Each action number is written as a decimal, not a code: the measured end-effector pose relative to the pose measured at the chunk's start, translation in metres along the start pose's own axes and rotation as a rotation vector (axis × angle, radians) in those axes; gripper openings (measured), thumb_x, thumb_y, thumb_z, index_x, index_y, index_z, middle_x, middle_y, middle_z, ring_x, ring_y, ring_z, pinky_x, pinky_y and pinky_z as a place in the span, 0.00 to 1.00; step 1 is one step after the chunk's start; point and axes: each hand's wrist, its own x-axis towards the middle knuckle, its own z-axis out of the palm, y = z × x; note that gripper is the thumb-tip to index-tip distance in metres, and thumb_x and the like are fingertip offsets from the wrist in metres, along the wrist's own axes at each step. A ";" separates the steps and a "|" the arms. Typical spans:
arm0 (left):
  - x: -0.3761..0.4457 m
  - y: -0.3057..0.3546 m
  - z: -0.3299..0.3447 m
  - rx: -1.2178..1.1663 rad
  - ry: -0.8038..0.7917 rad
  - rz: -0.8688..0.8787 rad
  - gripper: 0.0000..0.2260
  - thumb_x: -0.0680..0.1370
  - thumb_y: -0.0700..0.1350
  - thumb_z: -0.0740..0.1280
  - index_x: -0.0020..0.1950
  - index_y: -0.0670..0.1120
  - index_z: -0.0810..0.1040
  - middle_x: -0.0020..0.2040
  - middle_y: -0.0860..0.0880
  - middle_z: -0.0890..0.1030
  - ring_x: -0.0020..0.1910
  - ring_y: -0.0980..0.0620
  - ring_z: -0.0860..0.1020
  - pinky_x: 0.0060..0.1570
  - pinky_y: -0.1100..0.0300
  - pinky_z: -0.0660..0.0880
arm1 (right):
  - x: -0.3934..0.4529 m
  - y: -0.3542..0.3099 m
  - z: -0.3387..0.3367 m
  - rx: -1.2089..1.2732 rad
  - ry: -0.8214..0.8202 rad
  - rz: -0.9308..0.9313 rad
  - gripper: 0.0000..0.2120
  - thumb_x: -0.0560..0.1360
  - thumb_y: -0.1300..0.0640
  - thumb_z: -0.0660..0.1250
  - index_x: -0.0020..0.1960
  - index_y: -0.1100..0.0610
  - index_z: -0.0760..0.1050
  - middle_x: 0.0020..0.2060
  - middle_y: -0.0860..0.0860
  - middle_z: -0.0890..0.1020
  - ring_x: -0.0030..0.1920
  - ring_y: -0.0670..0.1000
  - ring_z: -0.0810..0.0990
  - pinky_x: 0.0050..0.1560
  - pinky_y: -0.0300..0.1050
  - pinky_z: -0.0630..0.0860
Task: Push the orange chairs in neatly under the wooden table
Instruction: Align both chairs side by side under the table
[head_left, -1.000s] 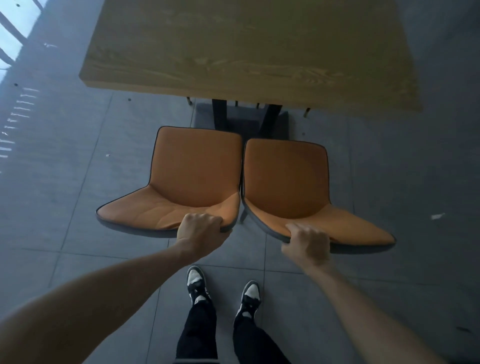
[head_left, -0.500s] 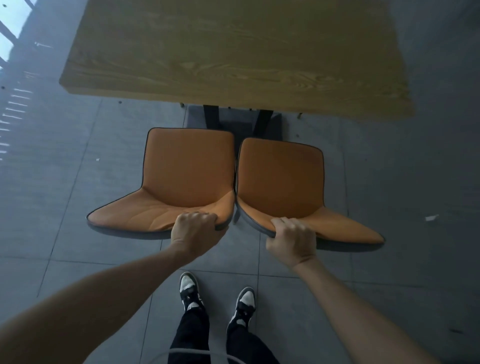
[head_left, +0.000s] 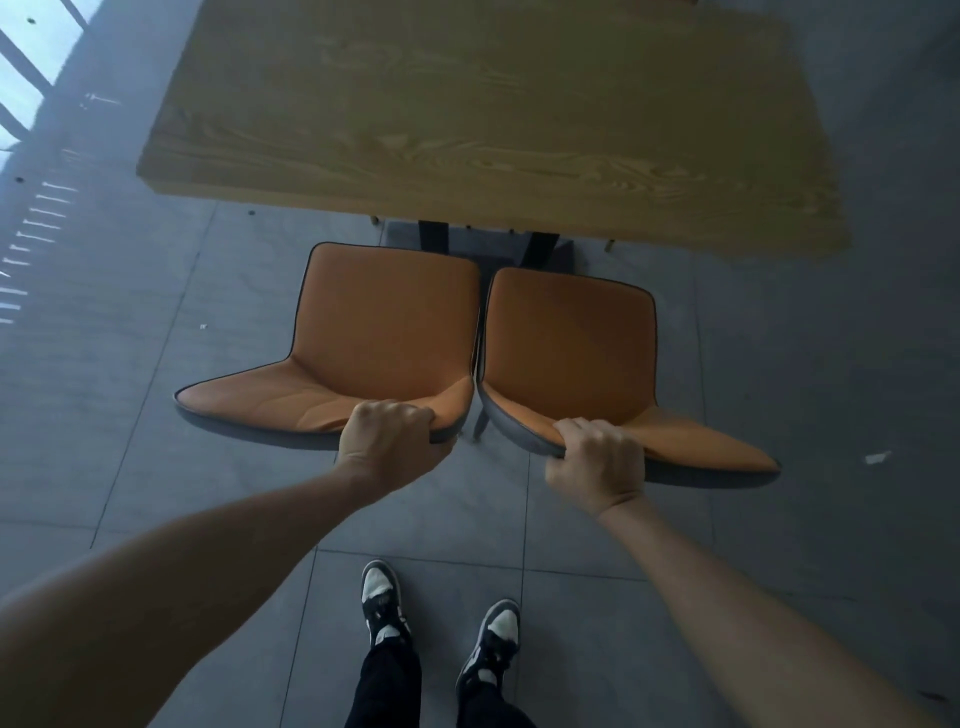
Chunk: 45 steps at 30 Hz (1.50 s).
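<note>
Orange chairs, left chair and right chair, sit side by side just short of the wooden table's near edge, your left hand and right hand each closed in a grip on a backrest top, so judge the push barely begun.

Grey tiled floor (perhaps a paper scrap), window bars.

Two orange chairs, left chair and right chair, stand side by side, nearly touching, grey-edged backrests nearest the grips, seats reaching toward the wooden table beyond, not yet tucked under it.
</note>
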 end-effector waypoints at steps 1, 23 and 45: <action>0.001 0.000 0.000 0.002 0.004 -0.004 0.19 0.66 0.62 0.73 0.26 0.48 0.78 0.24 0.50 0.78 0.23 0.49 0.77 0.28 0.63 0.59 | 0.002 0.001 0.000 -0.011 -0.002 -0.004 0.04 0.54 0.60 0.64 0.29 0.55 0.73 0.23 0.50 0.73 0.23 0.53 0.70 0.27 0.39 0.57; 0.001 0.007 -0.018 -0.110 -0.054 -0.052 0.28 0.75 0.69 0.60 0.26 0.48 0.73 0.25 0.53 0.76 0.24 0.53 0.72 0.27 0.61 0.65 | 0.023 0.001 -0.009 -0.006 -0.068 0.017 0.10 0.64 0.48 0.64 0.40 0.53 0.78 0.33 0.47 0.78 0.32 0.50 0.75 0.31 0.41 0.72; 0.012 0.016 -0.018 -0.134 -0.159 -0.294 0.21 0.78 0.54 0.57 0.30 0.48 0.79 0.31 0.51 0.80 0.29 0.52 0.74 0.30 0.59 0.67 | 0.042 -0.006 -0.016 0.083 -0.214 0.215 0.21 0.75 0.43 0.47 0.42 0.50 0.76 0.35 0.46 0.79 0.36 0.49 0.76 0.37 0.43 0.74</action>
